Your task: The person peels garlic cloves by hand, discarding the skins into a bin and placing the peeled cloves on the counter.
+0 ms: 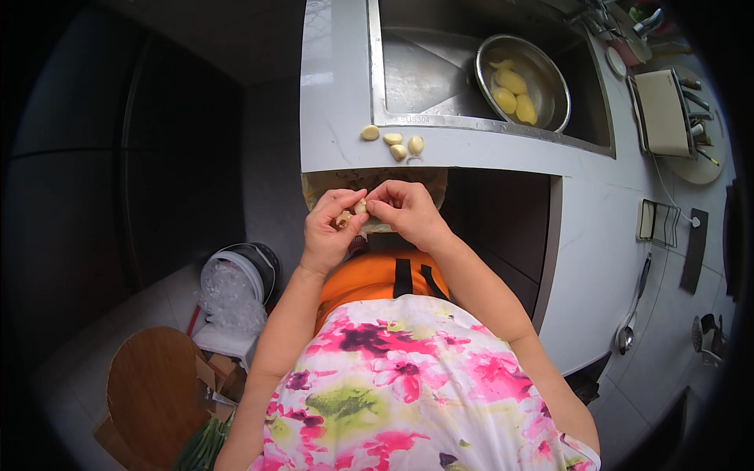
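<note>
My left hand (331, 226) holds a partly peeled garlic clove (360, 206) at its fingertips, with a brownish piece of garlic (343, 219) lower against its fingers. The thumb and index finger of my right hand (406, 212) pinch at the same clove from the right. Both hands are over an open bag (433, 179) below the counter's edge. Several pale garlic cloves (416, 145) lie on the white counter just beyond the hands, beside a thin scrap of skin (414, 159).
Behind the cloves is a steel sink (430, 76) with a metal bowl (568, 109) of peeled potatoes (510, 81) in water. A knife block (665, 112) stands at the right. On the lower left are a tipped white bucket (258, 275), a round wooden board (150, 394) and green onions (203, 444).
</note>
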`<state>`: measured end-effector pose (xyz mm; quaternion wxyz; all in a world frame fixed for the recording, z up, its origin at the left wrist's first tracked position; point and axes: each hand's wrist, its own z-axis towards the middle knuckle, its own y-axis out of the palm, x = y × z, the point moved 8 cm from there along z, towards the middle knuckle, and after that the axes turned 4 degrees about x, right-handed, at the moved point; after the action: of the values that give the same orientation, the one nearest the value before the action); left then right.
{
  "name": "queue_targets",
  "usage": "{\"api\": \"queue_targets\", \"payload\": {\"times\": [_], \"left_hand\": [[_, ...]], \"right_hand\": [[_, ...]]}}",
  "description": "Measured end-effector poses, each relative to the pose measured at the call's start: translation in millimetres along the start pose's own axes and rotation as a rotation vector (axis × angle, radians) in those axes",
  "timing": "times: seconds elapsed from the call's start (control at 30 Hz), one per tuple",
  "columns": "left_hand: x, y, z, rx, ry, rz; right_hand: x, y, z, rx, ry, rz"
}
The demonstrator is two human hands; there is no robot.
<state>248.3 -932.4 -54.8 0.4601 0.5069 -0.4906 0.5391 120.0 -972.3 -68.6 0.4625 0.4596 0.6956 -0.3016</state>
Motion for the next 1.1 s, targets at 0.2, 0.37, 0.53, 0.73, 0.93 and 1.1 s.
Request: {"api": "queue_targets", "payload": {"times": [0.2,0.37,0.53,0.73,0.93,1.1], "left_hand": [[30,11,-1,-0.155,0.231,0.331],[34,15,-4,-0.183,0.306,0.388],[16,9,-5,-0.127,0.152,0.131],[-25,-3,-8,0.038,-0.34,-0.746],[-31,-4,-5,0.075,-0.44,-0.792],[-36,-3,-6,0.062,-0.404,-0.482]], "right_hand": [[10,0,0,-0.152,0.096,0.015],[11,3,-5,-0.121,0.111,-0.096],[7,7,-8,-0.074,0.145,0.158],[38,-17,-3,0.106,0.197,0.282],[28,-29,7,0.315,-0.152,-0.482],[-7,-13,-4,0.269,-0.315,-0.387]]}}
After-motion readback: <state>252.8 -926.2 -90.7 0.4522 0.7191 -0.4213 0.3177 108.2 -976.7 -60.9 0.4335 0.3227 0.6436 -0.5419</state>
